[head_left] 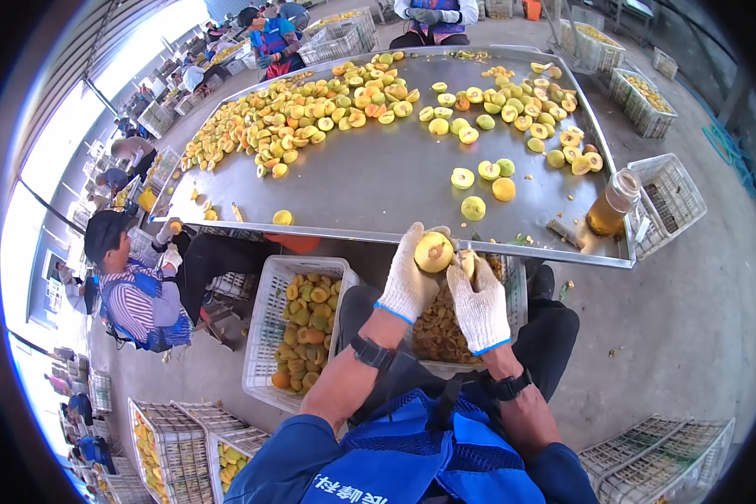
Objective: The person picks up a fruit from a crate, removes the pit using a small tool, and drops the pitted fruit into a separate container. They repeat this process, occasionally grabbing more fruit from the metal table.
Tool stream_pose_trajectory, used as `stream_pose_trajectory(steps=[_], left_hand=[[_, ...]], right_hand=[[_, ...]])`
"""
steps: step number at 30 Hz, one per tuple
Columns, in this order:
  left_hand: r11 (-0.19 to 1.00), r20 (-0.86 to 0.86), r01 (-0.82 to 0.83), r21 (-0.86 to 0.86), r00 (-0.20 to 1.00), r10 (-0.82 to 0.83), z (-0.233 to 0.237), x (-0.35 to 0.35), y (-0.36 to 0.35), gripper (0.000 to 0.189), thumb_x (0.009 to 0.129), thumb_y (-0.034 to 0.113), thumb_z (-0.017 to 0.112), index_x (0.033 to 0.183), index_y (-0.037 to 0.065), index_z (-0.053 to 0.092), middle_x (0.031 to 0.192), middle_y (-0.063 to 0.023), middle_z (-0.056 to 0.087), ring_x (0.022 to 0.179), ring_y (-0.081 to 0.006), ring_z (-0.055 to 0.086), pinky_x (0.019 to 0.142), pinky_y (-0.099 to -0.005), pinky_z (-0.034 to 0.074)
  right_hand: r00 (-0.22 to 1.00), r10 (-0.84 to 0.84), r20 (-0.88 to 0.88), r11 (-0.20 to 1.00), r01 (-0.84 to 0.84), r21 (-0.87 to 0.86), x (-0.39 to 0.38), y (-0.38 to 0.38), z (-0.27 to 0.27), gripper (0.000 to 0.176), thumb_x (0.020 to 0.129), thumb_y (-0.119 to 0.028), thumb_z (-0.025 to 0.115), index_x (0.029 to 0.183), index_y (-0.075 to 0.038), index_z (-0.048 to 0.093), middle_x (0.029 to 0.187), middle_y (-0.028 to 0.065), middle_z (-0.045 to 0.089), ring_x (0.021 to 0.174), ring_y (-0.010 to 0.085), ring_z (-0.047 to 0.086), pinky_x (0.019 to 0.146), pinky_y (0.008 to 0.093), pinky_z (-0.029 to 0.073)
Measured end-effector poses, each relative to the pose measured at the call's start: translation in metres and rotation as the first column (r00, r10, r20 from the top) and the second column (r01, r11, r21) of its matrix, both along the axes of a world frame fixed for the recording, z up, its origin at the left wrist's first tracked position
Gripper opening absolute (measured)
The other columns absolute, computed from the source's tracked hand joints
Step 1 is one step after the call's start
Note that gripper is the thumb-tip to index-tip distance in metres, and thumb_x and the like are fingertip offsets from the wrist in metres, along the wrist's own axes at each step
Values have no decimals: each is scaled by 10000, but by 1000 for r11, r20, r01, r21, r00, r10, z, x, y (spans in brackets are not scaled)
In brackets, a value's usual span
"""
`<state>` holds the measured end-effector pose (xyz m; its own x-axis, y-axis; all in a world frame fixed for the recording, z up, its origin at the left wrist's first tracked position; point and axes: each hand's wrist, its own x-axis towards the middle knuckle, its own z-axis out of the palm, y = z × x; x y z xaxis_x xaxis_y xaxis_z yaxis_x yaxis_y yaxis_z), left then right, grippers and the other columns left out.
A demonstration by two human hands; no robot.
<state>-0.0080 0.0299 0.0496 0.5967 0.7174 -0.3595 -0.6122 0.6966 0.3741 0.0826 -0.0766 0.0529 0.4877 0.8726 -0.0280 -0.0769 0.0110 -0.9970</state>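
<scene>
Over the table's near edge, my left hand, in a white knit glove, holds a yellow peach half with its cut face and brown centre turned up. Close beside it, my gloved right hand is closed around a small tan-handled tool, whose tip is by the fruit and mostly hidden. Below my hands, between my legs, stands a crate of brown peach pits and scraps. Just beyond the edge, several cut peaches lie on the metal table.
A big heap of peach halves covers the table's far left. A jar of amber liquid stands at the right corner. To my left are a crate of peach halves and a seated co-worker. More crates stand behind.
</scene>
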Motion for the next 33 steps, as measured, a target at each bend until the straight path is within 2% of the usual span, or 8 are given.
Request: stream_pose_trajectory(steps=[2, 6, 13, 21, 22, 26, 28, 33], left_hand=[[997, -1, 19, 77, 1000, -19, -14, -4, -3, 400, 1025, 420, 551, 1107, 46, 667, 1039, -116, 683, 1010, -242, 651, 950, -420, 518], [989, -100, -6, 146, 995, 21, -16, 0, -22, 447, 1033, 466, 511, 1178, 64, 640, 1148, -89, 672, 1103, -241, 621, 1005, -391, 480], [861, -305, -28, 508, 929, 210, -11, -7, -48, 285, 1001, 249, 593, 1198, 48, 637, 1169, -41, 643, 1087, -139, 596, 973, -308, 464], [931, -176, -171, 324, 955, 237, -21, -5, -51, 361, 1021, 360, 597, 1198, 46, 623, 1117, -70, 660, 1045, -185, 634, 943, -342, 506], [942, -116, -222, 253, 959, 257, -21, -6, -49, 383, 1027, 396, 582, 1176, 46, 622, 1087, -81, 665, 1023, -198, 644, 923, -356, 522], [980, 23, -174, 95, 985, 172, -27, -15, -31, 627, 1014, 657, 385, 1077, 80, 620, 951, -130, 672, 850, -264, 655, 800, -397, 555], [985, 21, -143, 96, 990, 142, -24, -18, -32, 620, 1003, 668, 402, 1076, 92, 619, 930, -135, 676, 826, -276, 654, 764, -413, 560], [978, -19, -207, 19, 978, 207, -23, -14, -36, 543, 1021, 580, 453, 1055, 63, 619, 908, -131, 683, 796, -283, 654, 748, -415, 567]], right_hand=[[933, -167, 318, 983, 131, 130, 0, 0, 17, 229, 962, -148, 661, 1131, 5, 642, 878, 87, 689, 733, 181, 647, 668, 327, 520], [887, -143, 438, 990, 132, 56, 1, 9, 14, 231, 898, -129, 703, 1085, -1, 662, 864, 122, 695, 775, 210, 666, 730, 344, 527], [916, -137, 376, 986, 92, 136, 1, 6, -8, 167, 856, -48, 713, 1007, 2, 661, 834, 74, 663, 765, 161, 607, 730, 319, 509], [886, 116, 449, 993, -119, -22, 9, -5, -6, 165, 916, -48, 660, 1063, 25, 662, 859, 63, 682, 796, 105, 585, 734, 297, 508], [944, 124, 305, 992, -129, -6, 5, -9, -6, 273, 918, -171, 686, 1106, 26, 662, 863, 208, 700, 791, 284, 697, 730, 373, 523], [874, 244, 421, 966, -180, -185, 5, -23, -9, 371, 985, -253, 594, 1236, 20, 611, 900, 291, 676, 854, 418, 704, 734, 414, 532], [887, 246, 391, 963, -180, -200, -6, -22, -6, 331, 1011, -224, 584, 1187, 56, 600, 865, 176, 682, 767, 183, 598, 720, 346, 502], [833, 202, 514, 978, -145, -150, -13, -15, -12, 461, 1018, -328, 535, 1357, -16, 543, 1007, 329, 666, 991, 508, 637, 778, 506, 535]])
